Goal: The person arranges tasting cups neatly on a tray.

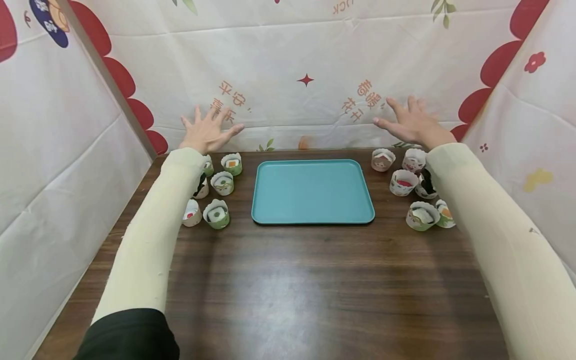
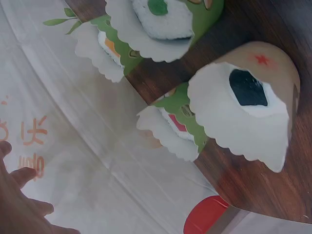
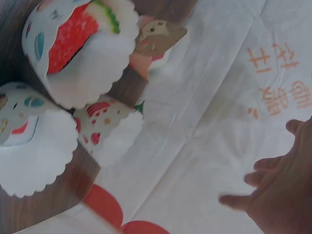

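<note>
My left hand (image 1: 207, 132) is held up with fingers spread, above the back left of the table and holding nothing. Under that arm stand several paper cups (image 1: 216, 215) with sushi pieces inside; one in the left wrist view holds a rice piece with a dark patch (image 2: 248, 87). At the back right my right hand (image 1: 414, 125) is likewise raised, fingers spread and nothing in it. Below it several more paper cups (image 1: 423, 216) are grouped, partly hidden by the sleeve. A red and green sushi piece (image 3: 73, 36) fills one cup in the right wrist view.
A teal tray (image 1: 312, 192) lies between the two cup groups on the dark wooden table (image 1: 288, 280). White printed cloth (image 1: 288, 55) hangs behind the table's far edge, with cloth walls along the left and right sides.
</note>
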A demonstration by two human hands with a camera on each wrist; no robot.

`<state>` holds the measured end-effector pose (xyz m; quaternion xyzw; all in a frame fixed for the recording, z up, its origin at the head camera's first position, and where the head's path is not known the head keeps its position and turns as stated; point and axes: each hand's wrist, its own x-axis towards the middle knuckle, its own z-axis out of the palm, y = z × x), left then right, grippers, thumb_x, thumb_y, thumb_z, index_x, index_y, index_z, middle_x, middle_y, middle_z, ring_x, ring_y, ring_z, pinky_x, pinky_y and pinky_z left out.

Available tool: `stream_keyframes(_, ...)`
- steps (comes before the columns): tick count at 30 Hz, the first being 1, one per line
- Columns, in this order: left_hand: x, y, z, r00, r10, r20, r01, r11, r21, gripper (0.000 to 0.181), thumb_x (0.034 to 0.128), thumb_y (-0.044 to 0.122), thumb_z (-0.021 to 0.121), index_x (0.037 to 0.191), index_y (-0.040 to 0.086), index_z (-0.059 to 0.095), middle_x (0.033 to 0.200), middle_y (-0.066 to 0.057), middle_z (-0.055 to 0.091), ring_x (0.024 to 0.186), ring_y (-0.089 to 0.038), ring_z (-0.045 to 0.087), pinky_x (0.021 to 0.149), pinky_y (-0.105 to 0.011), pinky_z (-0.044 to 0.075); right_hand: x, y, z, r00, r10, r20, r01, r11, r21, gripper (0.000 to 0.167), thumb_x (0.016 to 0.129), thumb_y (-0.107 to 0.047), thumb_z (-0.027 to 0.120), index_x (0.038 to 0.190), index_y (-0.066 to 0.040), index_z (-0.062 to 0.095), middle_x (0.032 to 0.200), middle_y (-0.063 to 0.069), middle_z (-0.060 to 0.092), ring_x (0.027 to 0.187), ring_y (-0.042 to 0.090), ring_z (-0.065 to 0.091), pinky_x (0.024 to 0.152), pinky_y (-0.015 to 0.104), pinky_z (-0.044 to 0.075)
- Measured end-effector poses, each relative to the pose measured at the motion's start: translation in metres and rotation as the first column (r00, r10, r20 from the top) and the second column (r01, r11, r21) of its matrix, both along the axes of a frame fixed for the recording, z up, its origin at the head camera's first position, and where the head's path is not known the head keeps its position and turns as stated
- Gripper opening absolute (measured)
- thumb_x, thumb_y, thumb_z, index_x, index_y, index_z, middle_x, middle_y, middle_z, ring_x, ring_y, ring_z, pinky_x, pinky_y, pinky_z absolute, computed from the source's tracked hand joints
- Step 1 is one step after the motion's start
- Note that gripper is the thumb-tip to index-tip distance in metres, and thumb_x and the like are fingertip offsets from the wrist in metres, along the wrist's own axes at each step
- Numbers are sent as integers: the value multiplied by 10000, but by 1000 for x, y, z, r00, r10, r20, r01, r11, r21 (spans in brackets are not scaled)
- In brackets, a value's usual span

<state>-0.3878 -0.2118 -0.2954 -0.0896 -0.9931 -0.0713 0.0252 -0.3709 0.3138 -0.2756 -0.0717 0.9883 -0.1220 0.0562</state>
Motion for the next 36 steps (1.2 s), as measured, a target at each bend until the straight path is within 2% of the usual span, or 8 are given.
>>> stream_keyframes(5, 2, -8, -1, 1000, 11, -5, -11, 999, 43, 992, 869, 931, 143, 1671, 358, 30, 1747, -147, 5, 1547, -561, -117, 1148, -873, -49, 2, -13, -1, 999, 35, -41, -37, 998, -52, 858, 1047, -652, 250, 1661, -185, -127, 1650, 403, -68, 1485, 657, 110, 1144, 841, 190)
stream_keyframes(10, 6, -17, -4, 1000, 17, -22, -15, 996, 93, 999, 924, 866, 236, 1661, 193, 197, 1648, -278, 272, 1504, -556, 237, 1199, -786, 187, 9, -29, -3, 997, 40, -67, -46, 996, -80, 860, 1068, -571, 317, 1659, -104, -98, 1584, 472, 139, 1405, 653, 289, 1131, 796, 288)
stream_keyframes(13, 10, -22, -6, 1000, 19, 8, -20, 990, 141, 999, 944, 833, 273, 1599, 80, 289, 1567, -294, 361, 1428, -524, 351, 1185, -708, 298, 18, -37, -6, 997, 45, -69, -52, 993, -107, 877, 1068, -547, 350, 1652, -38, -61, 1568, 470, 198, 1404, 630, 314, 1130, 779, 313)
stream_keyframes(18, 16, -33, -6, 996, 5, 86, -21, 981, 193, 989, 966, 796, 303, 1593, 32, 269, 1595, -315, 314, 1453, -513, 340, 1200, -686, 311, 35, -48, -13, 997, 49, -64, -56, 990, -127, 908, 1056, -552, 389, 1637, 38, 17, 1570, 431, 279, 1394, 583, 377, 1122, 750, 358)
stream_keyframes(26, 18, -52, -14, 978, 33, 208, -55, 993, 100, 990, 981, 762, 328, 1634, 31, 187, 1646, -338, 223, 1506, -525, 269, 1217, -710, 276, 60, -61, -29, 998, 51, -39, -54, 994, -98, 865, 1059, -484, 449, 1593, 128, 149, 1460, 432, 433, 1344, 569, 438, 1117, 710, 397)
stream_keyframes(32, 18, -58, -22, 965, 7, 263, -33, 995, 92, 936, 985, 650, 487, 1627, 33, 200, 1661, -292, 237, 1526, -487, 252, 1214, -698, 295, 80, -64, -48, 999, 36, 5, -35, 993, -114, 833, 1046, -490, 497, 1549, 132, 266, 1207, 360, 607, 1081, 470, 620, 877, 611, 547)
stream_keyframes(34, 19, -58, -25, 956, -2, 292, -29, 995, 101, 906, 991, 606, 519, 1616, 24, 218, 1654, -282, 264, 1516, -480, 276, 1202, -694, 316, 86, -66, -54, 999, 42, 25, -39, 993, -112, 834, 1045, -474, 511, 1535, 157, 271, 1260, 392, 584, 1071, 474, 626, 872, 605, 550)
stream_keyframes(36, 20, -59, -27, 943, -2, 332, -35, 994, 104, 889, 997, 584, 527, 1610, 17, 221, 1647, -278, 283, 1502, -481, 300, 1194, -691, 330, 90, -68, -58, 998, 44, 44, -39, 994, -106, 844, 1046, -455, 520, 1534, 180, 254, 1416, 436, 472, 1227, 528, 559, 976, 657, 517)
